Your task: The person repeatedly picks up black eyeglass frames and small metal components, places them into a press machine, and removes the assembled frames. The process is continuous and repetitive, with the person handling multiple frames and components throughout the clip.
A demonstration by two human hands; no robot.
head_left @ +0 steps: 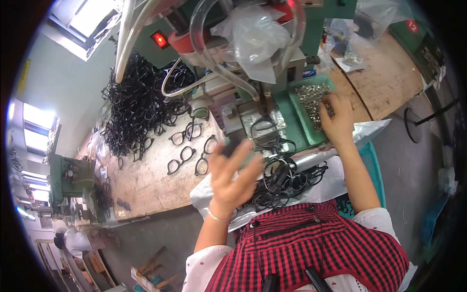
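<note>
Your left hand (232, 176) hovers open, fingers spread, above the black spectacle frames (284, 180) heaped in your lap. Your right hand (335, 119) digs into the small metal parts (311, 97) in the green tray (297, 127) on the bench (384, 78); grip unclear.

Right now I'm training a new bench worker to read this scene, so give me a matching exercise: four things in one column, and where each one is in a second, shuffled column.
Things
1. right hand
2. left hand
3. big heap of black frames
4. single frame

Places
A. piled at the far left of the wooden bench
B. reaching into the green tray of small metal parts
C. lying at the foot of the green machine
D. open, fingers spread, raised above the frames in the lap

Pairs: 1-B, 2-D, 3-A, 4-C
</note>
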